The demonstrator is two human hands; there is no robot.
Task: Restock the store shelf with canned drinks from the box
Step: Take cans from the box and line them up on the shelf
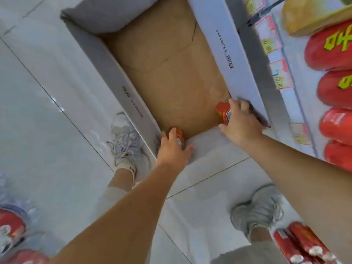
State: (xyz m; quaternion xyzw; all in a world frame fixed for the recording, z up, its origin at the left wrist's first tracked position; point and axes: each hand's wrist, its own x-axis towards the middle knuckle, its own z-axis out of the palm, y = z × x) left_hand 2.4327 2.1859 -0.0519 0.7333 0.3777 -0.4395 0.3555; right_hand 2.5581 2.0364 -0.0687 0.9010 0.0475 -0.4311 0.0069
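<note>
A large white cardboard box (106,60) with a brown inside lies open on the tiled floor. My left hand (172,149) grips a red drink can (178,136) at the box's near left corner. My right hand (241,121) grips another red can (222,110) at the near right corner, against the box's right flap. Apart from these two cans, the brown bottom of the box shows bare. The store shelf (285,96) runs along the right, with price tags on its edge.
Red packaged goods (333,119) fill the shelf at the right. More red cans stand at the bottom right (301,244) and bottom left (11,225). My two feet in grey sneakers (123,138) stand on the pale floor tiles beside and in front of the box.
</note>
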